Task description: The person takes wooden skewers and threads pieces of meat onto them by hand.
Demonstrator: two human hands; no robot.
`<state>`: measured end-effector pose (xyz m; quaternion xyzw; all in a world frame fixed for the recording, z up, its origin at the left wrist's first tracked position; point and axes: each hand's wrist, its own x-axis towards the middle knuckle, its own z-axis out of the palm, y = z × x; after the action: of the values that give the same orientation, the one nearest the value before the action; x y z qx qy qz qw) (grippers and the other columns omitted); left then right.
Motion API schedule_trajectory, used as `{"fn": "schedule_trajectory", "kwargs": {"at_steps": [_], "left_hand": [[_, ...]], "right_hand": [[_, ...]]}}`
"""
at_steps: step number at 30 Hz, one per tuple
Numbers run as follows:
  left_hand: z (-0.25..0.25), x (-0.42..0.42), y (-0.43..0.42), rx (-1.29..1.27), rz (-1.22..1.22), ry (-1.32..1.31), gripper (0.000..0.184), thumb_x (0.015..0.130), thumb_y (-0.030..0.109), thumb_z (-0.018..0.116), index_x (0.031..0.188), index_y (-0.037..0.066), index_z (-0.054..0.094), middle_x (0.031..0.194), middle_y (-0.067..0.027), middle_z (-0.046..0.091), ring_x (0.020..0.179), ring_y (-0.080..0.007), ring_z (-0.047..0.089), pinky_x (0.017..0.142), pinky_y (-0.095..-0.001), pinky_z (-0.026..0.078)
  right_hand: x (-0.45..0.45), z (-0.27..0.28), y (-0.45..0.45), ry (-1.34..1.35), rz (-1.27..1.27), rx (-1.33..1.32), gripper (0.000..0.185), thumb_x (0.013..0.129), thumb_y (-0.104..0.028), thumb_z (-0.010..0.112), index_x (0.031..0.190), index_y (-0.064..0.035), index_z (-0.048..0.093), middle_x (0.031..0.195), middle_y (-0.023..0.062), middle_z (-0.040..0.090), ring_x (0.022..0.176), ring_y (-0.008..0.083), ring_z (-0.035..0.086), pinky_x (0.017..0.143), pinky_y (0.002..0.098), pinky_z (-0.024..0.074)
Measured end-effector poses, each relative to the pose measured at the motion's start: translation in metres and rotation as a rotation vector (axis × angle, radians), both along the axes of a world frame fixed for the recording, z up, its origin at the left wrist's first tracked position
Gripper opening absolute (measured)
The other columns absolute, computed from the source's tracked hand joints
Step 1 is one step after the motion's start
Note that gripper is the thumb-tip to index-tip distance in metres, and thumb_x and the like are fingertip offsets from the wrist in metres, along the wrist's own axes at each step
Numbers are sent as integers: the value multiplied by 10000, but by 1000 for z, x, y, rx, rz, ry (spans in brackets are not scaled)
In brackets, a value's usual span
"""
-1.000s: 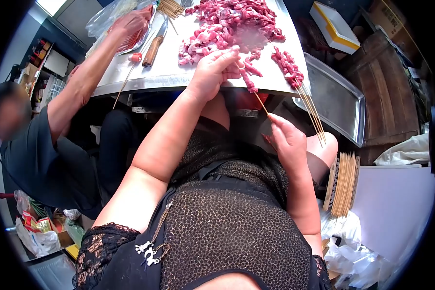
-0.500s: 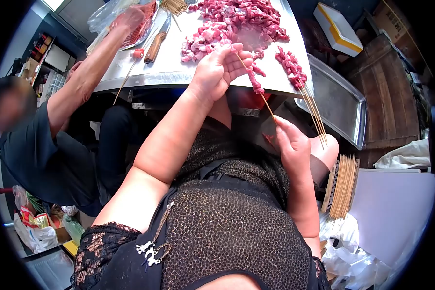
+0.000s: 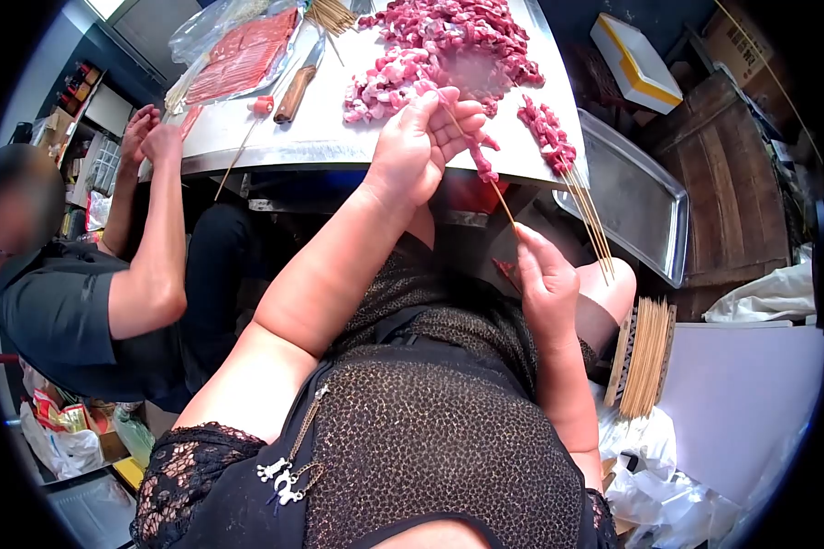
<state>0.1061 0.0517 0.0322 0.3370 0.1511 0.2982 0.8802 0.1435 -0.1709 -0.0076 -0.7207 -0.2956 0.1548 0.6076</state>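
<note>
My right hand [image 3: 549, 274] pinches the bare lower end of a thin wooden skewer [image 3: 506, 207], which slants up to the left. A few pieces of raw meat [image 3: 484, 165] are threaded on its upper part. At the tip, my left hand [image 3: 417, 151] has thumb and forefinger closed on a small pink piece of meat, mostly hidden by the fingers; its other fingers curl loosely beside the skewer. Just beyond my left hand lies a large pile of cut raw meat [image 3: 398, 75] on the pale tabletop [image 3: 330, 137].
Loaded meat skewers [image 3: 547, 137] rest at the table's right edge, sticks overhanging. A metal tray [image 3: 636, 197] is beside it. Bare skewers [image 3: 648, 357] stand in a holder at right. A knife [image 3: 295, 91] and bagged red meat [image 3: 252, 59] lie left, near a seated person [image 3: 73, 293].
The other person's arm has drawn back from the bagged meat, and their hands are now together at the table's left edge. My hands and skewer have barely shifted.
</note>
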Motion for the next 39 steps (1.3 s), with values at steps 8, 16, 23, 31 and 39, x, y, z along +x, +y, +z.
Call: {"fn": "schedule_trajectory", "kwargs": {"at_steps": [8, 16, 23, 31, 39], "left_hand": [[-11, 5, -18, 37, 91, -83, 262, 978, 237, 401, 1052, 6, 503, 982, -170, 631, 893, -252, 638, 824, -394, 529], [-16, 3, -13, 68, -127, -41, 262, 979, 230, 404, 1060, 10, 521, 1027, -191, 626, 947, -279, 628, 896, -409, 501], [-1, -3, 8, 137, -146, -57, 320, 985, 221, 422, 1166, -40, 469, 1093, -205, 603, 991, -268, 623, 904, -383, 507], [2, -4, 4, 234, -133, 44, 286, 982, 185, 423, 1122, -53, 496, 1003, -185, 634, 906, -251, 652, 845, -376, 538], [-4, -1, -2, 134, -101, -26, 282, 980, 213, 418, 1050, -35, 533, 922, -169, 651, 851, -243, 657, 831, -388, 541]], "right_hand": [[4, -6, 6, -127, 36, 33, 206, 877, -27, 577, 1067, -13, 652, 833, 44, 671, 677, 46, 547, 636, 199, 462], [0, 0, 9, 223, 51, 107, 236, 884, -26, 570, 1106, -25, 649, 709, -51, 554, 575, 11, 435, 529, 168, 390], [6, -9, -5, -18, 34, 10, 235, 873, -14, 575, 1095, -23, 650, 728, -27, 585, 596, 20, 452, 553, 178, 398], [8, -9, -9, -247, 23, 36, 214, 869, -27, 591, 1073, -22, 655, 907, 73, 675, 759, 90, 600, 689, 216, 477], [2, -20, 0, -371, -1, 40, 230, 868, -20, 588, 1092, -22, 643, 954, 103, 679, 820, 112, 629, 728, 230, 492]]}}
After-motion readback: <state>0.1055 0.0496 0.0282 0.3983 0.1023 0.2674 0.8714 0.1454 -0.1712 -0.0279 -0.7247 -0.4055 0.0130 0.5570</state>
